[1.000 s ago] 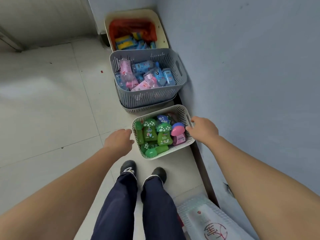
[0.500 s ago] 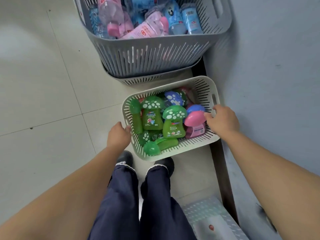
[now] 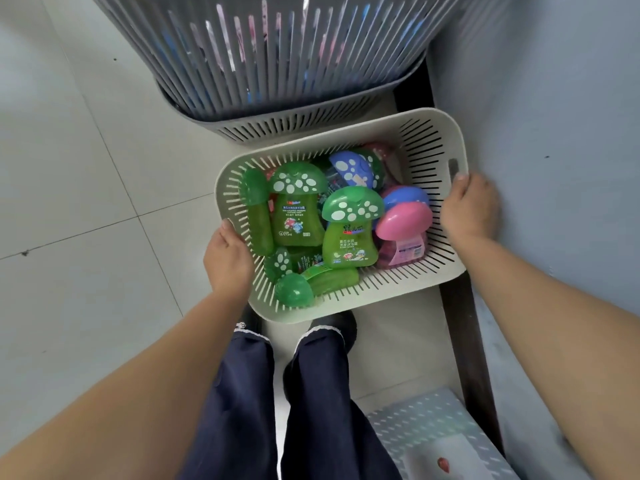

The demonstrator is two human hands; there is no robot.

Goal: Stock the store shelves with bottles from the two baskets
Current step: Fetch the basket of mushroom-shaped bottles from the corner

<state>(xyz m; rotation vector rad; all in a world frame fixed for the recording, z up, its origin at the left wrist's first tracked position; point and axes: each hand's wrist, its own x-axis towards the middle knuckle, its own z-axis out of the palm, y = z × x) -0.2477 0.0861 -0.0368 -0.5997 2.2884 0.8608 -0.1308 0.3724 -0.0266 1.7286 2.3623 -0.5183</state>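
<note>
- Both hands have closed in since 1 s ago: the left hand (image 3: 228, 261), then short of the cream basket (image 3: 346, 311), now grips its left wall, and the view has dropped much nearer.
- On the left hand, the thumb hooks over the rim and the fingers are hidden outside the wall.
- On the right hand (image 3: 469, 209), the thumb lies on the right rim just below the handle slot (image 3: 453, 166); the fingers curl out of sight round the outside.
- Between the 2 hands lie the loose bottles: a green mushroom bottle (image 3: 349, 233) in the middle, a pink-capped bottle (image 3: 403, 230) close to the right hand, and more green ones piled by the left hand.
- Beyond the hands stands the grey basket (image 3: 294, 64), near the cream basket's far rim.
- Just outside the right hand is the blue wall (image 3: 554, 133).
- The step in hand looks like lifting the cream basket to carry it to the shelves. Whether it has left the floor (image 3: 86, 237) I cannot tell; its near edge overlaps the shoes.
- To do it well, raise both hands together and keep the rim level, since the piled bottles would probably roll toward any low side.
- The left grip sits nearer the body than the right, so the far left corner may sag; a firmer or more central hold would help.
- Drawing the basket toward the body first should clear the grey basket and spare the right knuckles from the wall.
</note>
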